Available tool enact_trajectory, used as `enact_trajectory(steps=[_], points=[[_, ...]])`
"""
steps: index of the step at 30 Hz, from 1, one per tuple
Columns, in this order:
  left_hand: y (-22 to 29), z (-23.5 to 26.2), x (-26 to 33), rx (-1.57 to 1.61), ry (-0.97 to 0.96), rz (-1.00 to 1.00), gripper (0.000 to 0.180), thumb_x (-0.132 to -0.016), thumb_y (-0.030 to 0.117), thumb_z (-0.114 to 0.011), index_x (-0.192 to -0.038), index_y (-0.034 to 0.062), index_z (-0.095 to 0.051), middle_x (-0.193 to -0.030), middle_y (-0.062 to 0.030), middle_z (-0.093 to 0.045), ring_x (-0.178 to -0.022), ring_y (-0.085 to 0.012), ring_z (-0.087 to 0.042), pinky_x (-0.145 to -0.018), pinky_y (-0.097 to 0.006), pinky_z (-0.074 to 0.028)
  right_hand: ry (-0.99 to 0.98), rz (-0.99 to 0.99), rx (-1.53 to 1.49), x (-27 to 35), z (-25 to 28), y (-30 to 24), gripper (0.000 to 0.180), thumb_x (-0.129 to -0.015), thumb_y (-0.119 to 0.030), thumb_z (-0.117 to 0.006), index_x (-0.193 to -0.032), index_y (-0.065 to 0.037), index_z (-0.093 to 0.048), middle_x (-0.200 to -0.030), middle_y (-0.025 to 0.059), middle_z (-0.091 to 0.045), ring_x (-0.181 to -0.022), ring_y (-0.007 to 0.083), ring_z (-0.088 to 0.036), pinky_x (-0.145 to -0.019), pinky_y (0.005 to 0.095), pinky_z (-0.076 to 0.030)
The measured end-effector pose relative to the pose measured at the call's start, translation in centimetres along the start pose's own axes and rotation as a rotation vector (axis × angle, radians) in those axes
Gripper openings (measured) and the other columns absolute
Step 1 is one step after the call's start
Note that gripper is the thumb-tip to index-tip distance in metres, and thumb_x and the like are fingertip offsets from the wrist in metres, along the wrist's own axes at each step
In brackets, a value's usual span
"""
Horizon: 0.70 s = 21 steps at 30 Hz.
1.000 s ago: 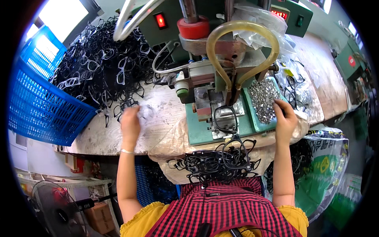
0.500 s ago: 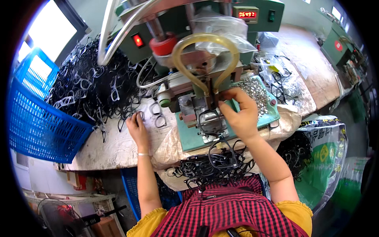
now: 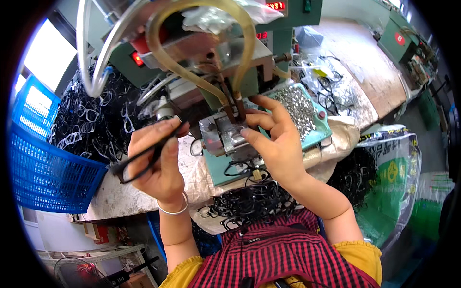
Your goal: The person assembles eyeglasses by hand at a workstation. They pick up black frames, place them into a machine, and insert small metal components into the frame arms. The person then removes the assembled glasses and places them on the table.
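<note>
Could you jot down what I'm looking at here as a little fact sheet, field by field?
Setting: workbench with a green press machine
Left hand: grips a black eyeglass frame, raised toward the machine
Right hand: fingertips at the metal fixture under the machine head
Tray: teal, holds small silvery metal parts
Pile behind left hand: black frames
Lap: more black frames
Left edge: blue plastic basket
Hoses: yellowish tube looping over the machine

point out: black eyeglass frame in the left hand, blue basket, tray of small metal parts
black eyeglass frame (image 3: 139, 161), head view, on the dark bar running across the palm.
blue basket (image 3: 45, 175), head view, on its mesh side wall.
tray of small metal parts (image 3: 322, 128), head view, on its teal rim.
</note>
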<state>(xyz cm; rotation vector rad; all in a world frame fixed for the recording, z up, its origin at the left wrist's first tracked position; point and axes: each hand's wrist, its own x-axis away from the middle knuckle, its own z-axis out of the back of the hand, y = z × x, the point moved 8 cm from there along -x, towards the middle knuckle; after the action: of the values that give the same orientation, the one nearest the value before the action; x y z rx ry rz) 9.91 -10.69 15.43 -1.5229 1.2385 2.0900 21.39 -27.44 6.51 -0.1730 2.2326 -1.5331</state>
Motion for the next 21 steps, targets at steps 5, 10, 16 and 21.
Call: enact_trajectory(steps=[5,10,16,21], points=[[2.7,-4.8,4.3,-0.242,-0.482,-0.191,0.024,-0.076,0.006,-0.077,-0.100,0.0107,-0.076,-0.100,-0.0059,-0.076,-0.082,-0.0200,-0.068,-0.080,-0.035,-0.054,-0.208,0.126,0.387,-0.6,2.7,-0.6,0.038,-0.085,-0.006,-0.068,-0.123,-0.002,-0.065,-0.121,0.0141,-0.069,-0.113,0.0271,-0.066,-0.100,0.0374,-0.049],[1.6,-7.6,5.7,-0.247,-0.647,-0.157,0.026,-0.074,0.010,-0.082,-0.099,0.0143,-0.079,-0.104,-0.0024,-0.075,-0.080,-0.0234,-0.065,-0.084,-0.041,-0.054,0.126,0.264,1.422,-2.1,13.2,3.9,0.025,-0.079,-0.018,-0.078,-0.102,-0.009,-0.075,-0.124,0.0201,-0.064,-0.128,0.0391,-0.053,-0.109,0.0480,-0.041],[1.2,-7.2,5.6,-0.213,-0.660,-0.127,0.024,-0.075,0.012,-0.083,-0.098,0.0125,-0.078,-0.105,-0.0033,-0.075,-0.076,-0.0213,-0.063,-0.083,-0.040,-0.054,0.051,0.455,1.237,-1.4,11.4,3.8,0.012,-0.076,-0.009,-0.074,-0.088,-0.005,-0.071,-0.119,0.0185,-0.066,-0.124,0.0386,-0.056,-0.101,0.0468,-0.047],[1.6,-6.5,7.0,-0.251,-0.588,-0.096,0.035,-0.075,0.014,-0.084,-0.108,0.0108,-0.074,-0.116,-0.0073,-0.072,-0.094,-0.0256,-0.068,-0.095,-0.044,-0.052,-0.251,0.582,1.344,-3.9,7.5,5.3,0.013,-0.078,-0.005,-0.068,-0.090,-0.006,-0.067,-0.122,0.0146,-0.065,-0.122,0.0352,-0.058,-0.088,0.0460,-0.053]])
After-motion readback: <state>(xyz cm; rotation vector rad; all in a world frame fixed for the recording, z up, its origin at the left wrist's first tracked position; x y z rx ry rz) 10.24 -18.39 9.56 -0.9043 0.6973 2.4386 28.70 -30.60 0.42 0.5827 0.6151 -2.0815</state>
